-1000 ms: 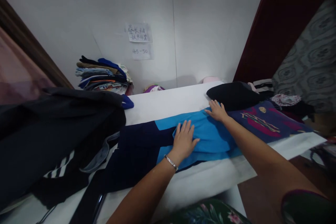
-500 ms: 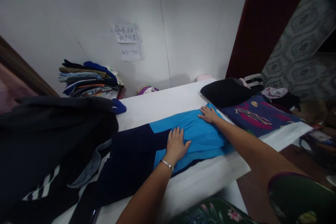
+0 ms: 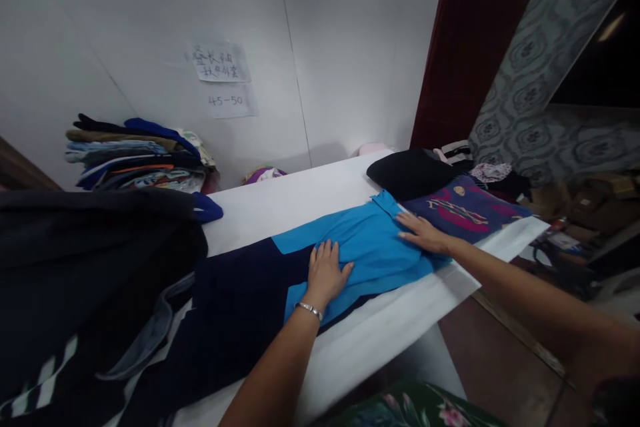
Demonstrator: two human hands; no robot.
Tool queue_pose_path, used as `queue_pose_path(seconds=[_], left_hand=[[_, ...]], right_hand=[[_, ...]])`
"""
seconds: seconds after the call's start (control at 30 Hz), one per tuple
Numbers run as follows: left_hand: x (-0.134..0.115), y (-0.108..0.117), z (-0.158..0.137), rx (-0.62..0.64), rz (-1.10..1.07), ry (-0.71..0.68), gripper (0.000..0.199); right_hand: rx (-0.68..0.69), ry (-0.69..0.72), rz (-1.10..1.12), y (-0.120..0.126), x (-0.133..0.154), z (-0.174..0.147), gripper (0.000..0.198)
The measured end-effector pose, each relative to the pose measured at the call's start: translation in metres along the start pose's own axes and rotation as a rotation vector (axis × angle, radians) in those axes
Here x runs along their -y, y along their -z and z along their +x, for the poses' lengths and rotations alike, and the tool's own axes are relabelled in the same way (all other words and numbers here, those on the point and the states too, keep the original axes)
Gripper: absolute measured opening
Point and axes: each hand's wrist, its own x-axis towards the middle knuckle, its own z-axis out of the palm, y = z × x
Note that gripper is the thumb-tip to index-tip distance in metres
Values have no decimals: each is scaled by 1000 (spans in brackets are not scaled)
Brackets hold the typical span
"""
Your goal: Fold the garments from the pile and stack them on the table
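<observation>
A garment (image 3: 245, 307) in bright blue and dark navy lies stretched out on the white table (image 3: 295, 197). My left hand (image 3: 326, 273), with a bracelet at the wrist, rests flat on it where the navy meets the blue, fingers extended. Toward the garment's right end my right hand (image 3: 423, 233) touches the wrinkled blue cloth, its fingers stretched out. Neither hand grips the fabric. A small folded-over blue edge sticks up just beyond the right hand.
Dark clothing (image 3: 90, 267) with white stripes is heaped at the left. Behind it rises a stack of folded clothes (image 3: 140, 157). A black folded item (image 3: 415, 172) and a patterned purple garment (image 3: 467, 207) lie at the right. Paper signs (image 3: 223, 63) hang on the wall.
My right hand has moved from the far blue edge toward the garment's right end. The left hand stays on the cloth. The view has turned somewhat to the right.
</observation>
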Motion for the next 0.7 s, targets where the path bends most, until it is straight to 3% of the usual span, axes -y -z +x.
queue_pose_path(seconds=[0.13,0.23,0.43,0.57,0.7], left_hand=[[2,-2,1,3,-8,-2,68],[4,-3,1,-2,-6,3,67],[6,-2,0,14,-36,1,67],[6,0,0,17,-51,1,67],[6,2,-1,40,-63,8,68]], right_hand=[[-46,31,-111,-30,13,-1,80],[-64,33,-149,-38,14,1,79],[41,-12,-48,-15,12,7,78],[-19,-8,-50,7,25,18,76],[-16,43,-113,-8,39,25,80]])
